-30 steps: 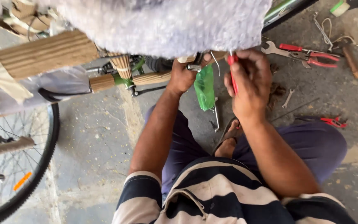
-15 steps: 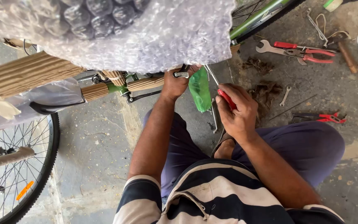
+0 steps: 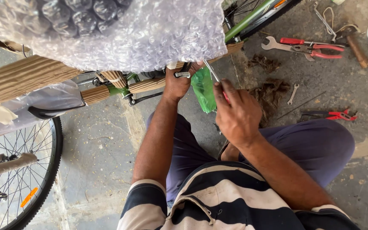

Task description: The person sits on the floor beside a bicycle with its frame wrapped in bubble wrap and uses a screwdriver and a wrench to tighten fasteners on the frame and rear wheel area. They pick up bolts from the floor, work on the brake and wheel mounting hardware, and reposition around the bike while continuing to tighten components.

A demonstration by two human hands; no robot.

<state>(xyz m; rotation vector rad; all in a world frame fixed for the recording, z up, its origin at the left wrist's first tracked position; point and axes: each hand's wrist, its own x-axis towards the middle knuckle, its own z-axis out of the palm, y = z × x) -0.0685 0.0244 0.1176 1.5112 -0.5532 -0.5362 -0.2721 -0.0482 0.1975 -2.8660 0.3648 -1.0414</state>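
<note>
Our right hand (image 3: 237,113) has dropped from its raised position and now angles the red-handled screwdriver (image 3: 218,83), fingers wrapped tight around it, toward the green bicycle's fitting beside the green plastic wrap (image 3: 204,89). Our left hand (image 3: 179,83) keeps gripping that bracket under the bubble wrap (image 3: 120,30).

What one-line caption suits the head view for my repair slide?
Seated on concrete, right hand works a red-handled tool at a wrapped green bicycle; left hand steadies it.
</note>
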